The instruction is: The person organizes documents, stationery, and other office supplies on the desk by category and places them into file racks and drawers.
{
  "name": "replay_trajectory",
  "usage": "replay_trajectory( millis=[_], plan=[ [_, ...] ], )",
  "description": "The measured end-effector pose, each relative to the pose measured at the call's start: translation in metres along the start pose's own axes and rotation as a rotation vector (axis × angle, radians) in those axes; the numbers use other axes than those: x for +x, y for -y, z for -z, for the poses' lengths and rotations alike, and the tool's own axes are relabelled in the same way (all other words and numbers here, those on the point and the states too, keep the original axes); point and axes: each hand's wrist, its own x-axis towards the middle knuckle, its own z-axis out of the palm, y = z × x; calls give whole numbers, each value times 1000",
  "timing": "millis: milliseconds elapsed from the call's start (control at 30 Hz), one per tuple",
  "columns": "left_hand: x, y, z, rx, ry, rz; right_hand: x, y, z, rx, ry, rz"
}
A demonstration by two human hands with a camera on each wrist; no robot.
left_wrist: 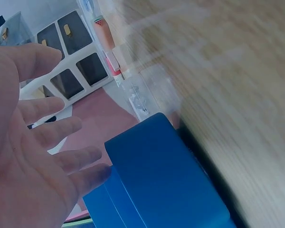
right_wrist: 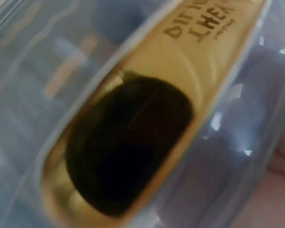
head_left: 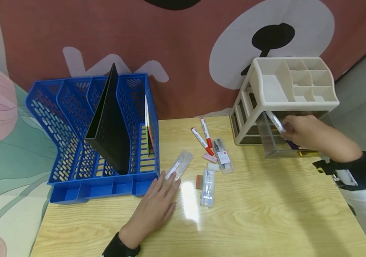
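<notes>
My right hand (head_left: pixel 305 130) reaches over the pulled-out clear drawer (head_left: pixel 270 151) of a cream desktop organizer (head_left: pixel 247 121). It pinches a slim, whitish, pen-like item (head_left: pixel 275 122), whose exact kind is unclear. Through clear plastic, the right wrist view shows a blurred gold item (right_wrist: pixel 185 61) with dark lettering. My left hand (head_left: pixel 154 205) lies with fingers extended beside the blue file rack (head_left: pixel 105 187). Its fingertips are at the near end of a clear plastic case (head_left: pixel 183 160); contact cannot be told. In the left wrist view, the left hand (left_wrist: pixel 42 128) has its fingers spread.
Two red-capped markers (head_left: pixel 199 137), a pink eraser (head_left: pixel 209 157), a labelled pen case (head_left: pixel 224 157), a white block (head_left: pixel 213 166), a reddish-brown block (head_left: pixel 198 182) and another clear case (head_left: pixel 207 189) lie mid-table. A black folder (head_left: pixel 112 142) leans in the rack.
</notes>
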Motion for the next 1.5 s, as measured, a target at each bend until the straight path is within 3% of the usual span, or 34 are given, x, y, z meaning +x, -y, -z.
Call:
replay_trajectory(
  millis=[167,300,700,900,1300,1500],
  plan=[
    [1,2,2,19,-4,-19,6,5,-1,179,127,-88],
    [1,4,2,25,0,-17,9,8,-5,285,165,-129],
    [4,6,3,24,2,-14,13,16,-3,338,150,-173],
    [3,6,2,16,5,-6,6,20,-3,394,135,-150],
    [1,8,0,17,-22,-3,-12,37,9,123,3,-133],
    [1,8,1,2,-97,-17,-27,68,13,58,-172,-72]
  ],
)
